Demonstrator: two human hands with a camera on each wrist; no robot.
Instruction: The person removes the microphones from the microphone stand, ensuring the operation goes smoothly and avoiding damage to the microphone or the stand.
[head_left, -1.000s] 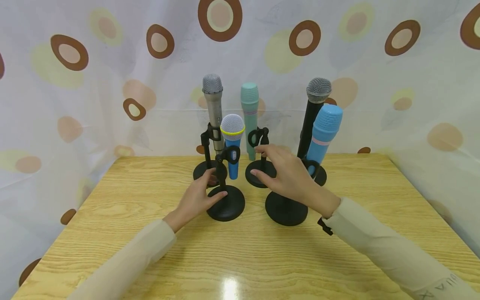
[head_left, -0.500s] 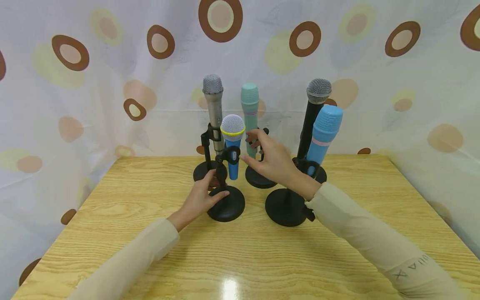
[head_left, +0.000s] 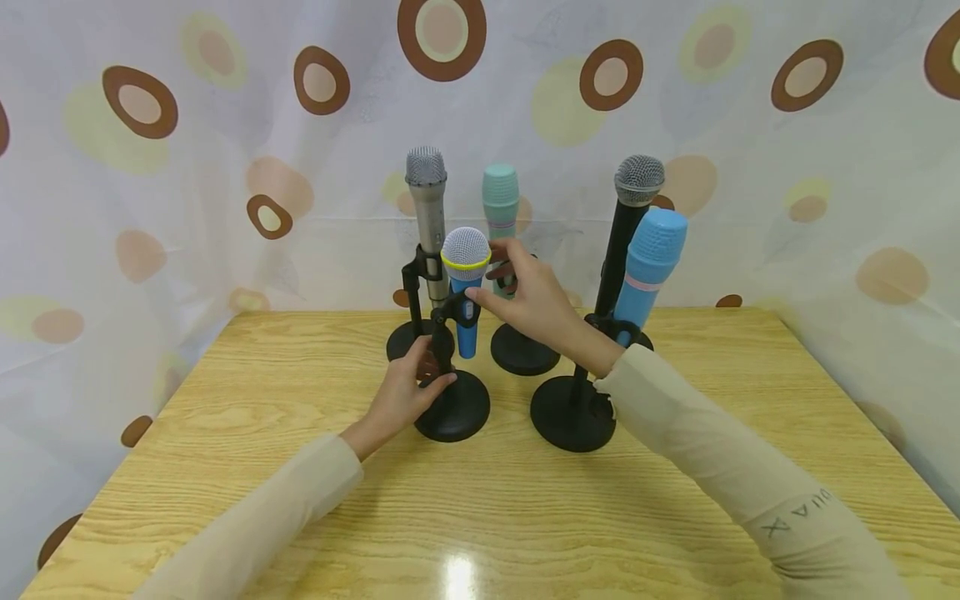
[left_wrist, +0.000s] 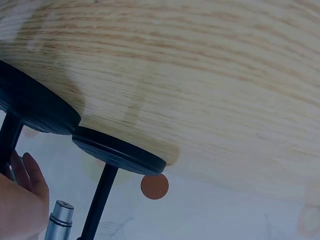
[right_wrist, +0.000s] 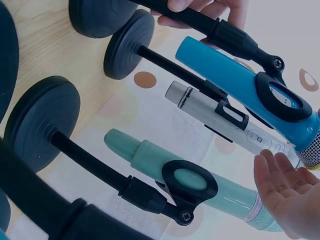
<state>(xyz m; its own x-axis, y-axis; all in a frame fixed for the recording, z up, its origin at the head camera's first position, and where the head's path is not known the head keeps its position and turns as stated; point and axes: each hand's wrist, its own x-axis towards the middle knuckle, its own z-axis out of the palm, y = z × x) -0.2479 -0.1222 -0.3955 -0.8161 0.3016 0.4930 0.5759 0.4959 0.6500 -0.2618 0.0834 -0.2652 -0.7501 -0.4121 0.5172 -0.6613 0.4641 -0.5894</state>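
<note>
Nearer the blue microphone (head_left: 464, 260) than before, right grip (head_left: 535, 298) gapes; left grip (head_left: 397, 392) pinches stand (head_left: 465, 414).

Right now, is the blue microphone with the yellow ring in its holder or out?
In. The blue microphone sits through the black clip, its handle's lower end sticking out below.

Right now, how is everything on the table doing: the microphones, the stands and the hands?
Silver microphone: clipped in, head up
Green microphone: clipped in, head up
Yellow-ringed blue microphone: clipped in, head up
Light blue microphone: clipped in, leaning
Black microphone: leaning, lower end hidden
Front left stand: upright, gripped
Front right stand: upright
Left hand: gripping front left stand
Right hand: by yellow-ringed blue microphone, touching unclear
</note>
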